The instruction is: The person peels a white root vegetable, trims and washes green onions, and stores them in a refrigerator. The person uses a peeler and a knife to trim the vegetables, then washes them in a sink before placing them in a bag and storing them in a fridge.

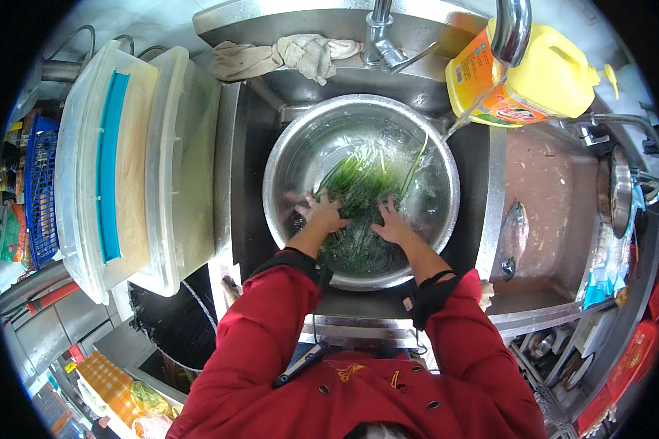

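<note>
A large round metal basin (277, 241) filled with water stands in the stainless steel sink. Long thin green leaves, likely scallions or chives (357, 178), lie in the water, and one strand reaches toward the upper right rim. My left hand (321, 213) is at the left edge of the greens, fingers spread. Opposite it, my right hand (391, 222) rests at their right edge, its fingers also apart. Both hands are at the water surface and neither grips anything visible. Ripples and glare blur the lower part of the greens.
Water runs from a faucet spout (513, 33) past a yellow detergent jug (549, 71). A fish (514, 233) lies in murky water in the right-hand sink. Lidded plastic bins (192, 164) stand on the left. Cloths (307, 55) hang behind, near a faucet lever (414, 57).
</note>
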Tool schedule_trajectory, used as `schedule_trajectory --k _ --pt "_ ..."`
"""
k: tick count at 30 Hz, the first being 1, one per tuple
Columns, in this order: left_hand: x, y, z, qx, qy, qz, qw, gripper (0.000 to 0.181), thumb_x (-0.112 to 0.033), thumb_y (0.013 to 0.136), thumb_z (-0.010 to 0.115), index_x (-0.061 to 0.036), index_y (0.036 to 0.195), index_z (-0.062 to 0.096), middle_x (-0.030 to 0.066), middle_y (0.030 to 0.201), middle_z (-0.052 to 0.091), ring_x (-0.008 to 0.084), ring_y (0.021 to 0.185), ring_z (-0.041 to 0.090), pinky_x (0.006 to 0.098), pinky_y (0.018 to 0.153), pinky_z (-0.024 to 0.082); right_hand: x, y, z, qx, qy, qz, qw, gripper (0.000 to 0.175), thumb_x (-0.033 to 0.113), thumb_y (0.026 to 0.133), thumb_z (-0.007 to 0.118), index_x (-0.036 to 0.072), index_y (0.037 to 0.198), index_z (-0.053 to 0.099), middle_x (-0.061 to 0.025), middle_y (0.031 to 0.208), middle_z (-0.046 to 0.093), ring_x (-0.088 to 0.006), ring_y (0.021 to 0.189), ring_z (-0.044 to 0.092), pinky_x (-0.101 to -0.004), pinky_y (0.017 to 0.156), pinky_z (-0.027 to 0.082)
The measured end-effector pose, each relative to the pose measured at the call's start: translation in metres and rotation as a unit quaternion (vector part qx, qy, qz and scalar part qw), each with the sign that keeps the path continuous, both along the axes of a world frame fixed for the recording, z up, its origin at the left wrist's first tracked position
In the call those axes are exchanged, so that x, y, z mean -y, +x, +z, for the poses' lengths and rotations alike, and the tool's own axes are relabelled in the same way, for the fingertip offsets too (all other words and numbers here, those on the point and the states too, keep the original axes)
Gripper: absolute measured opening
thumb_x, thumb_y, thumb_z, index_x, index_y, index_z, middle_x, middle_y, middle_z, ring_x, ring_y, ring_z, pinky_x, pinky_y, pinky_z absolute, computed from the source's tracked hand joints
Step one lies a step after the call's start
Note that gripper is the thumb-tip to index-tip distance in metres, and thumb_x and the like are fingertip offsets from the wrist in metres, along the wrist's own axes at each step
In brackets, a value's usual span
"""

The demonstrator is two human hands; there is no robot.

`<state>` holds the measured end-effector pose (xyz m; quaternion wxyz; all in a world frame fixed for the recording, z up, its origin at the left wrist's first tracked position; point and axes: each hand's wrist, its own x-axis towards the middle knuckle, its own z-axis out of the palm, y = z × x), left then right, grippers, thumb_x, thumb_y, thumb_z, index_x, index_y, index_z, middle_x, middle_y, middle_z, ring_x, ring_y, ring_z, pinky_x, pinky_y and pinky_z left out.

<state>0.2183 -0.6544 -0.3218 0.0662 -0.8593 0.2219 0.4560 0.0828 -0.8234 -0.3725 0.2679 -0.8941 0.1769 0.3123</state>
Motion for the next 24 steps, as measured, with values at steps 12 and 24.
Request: schedule_trajectory --k 12,24 --pt "0.048 0.025 -0.041 0.194 -0.228 0.152 0.942 0.076 -0.053 0.078 0.069 -0.0007 0.13 0.051 0.0271 0.116 0.061 0.0397 0.11 0.059 0.0454 0.095 0.046 0.014 0.064 -0.039 0.19 0.007 -0.434 0.881 0.057 0.038 0.087 0.065 -0.004 0.123 0.054 -0.0269 0.109 0.063 -0.0394 0.102 0.062 -0.0451 0.089 0.047" --pt "0.025 -0.017 -0.016 0.202 -0.185 0.176 0.945 0.079 -0.04 0.089 0.062 -0.0104 0.149 0.02 0.028 0.138 0.044 0.0421 0.124 0.047 0.056 0.099 0.041 -0.024 0.012 -0.029 0.165 0.043 -0.393 0.904 0.049 0.036 0.099 0.039 -0.001 0.126 0.054 -0.031 0.099 0.063 -0.0473 0.093 0.06 -0.0522 0.084 0.046"
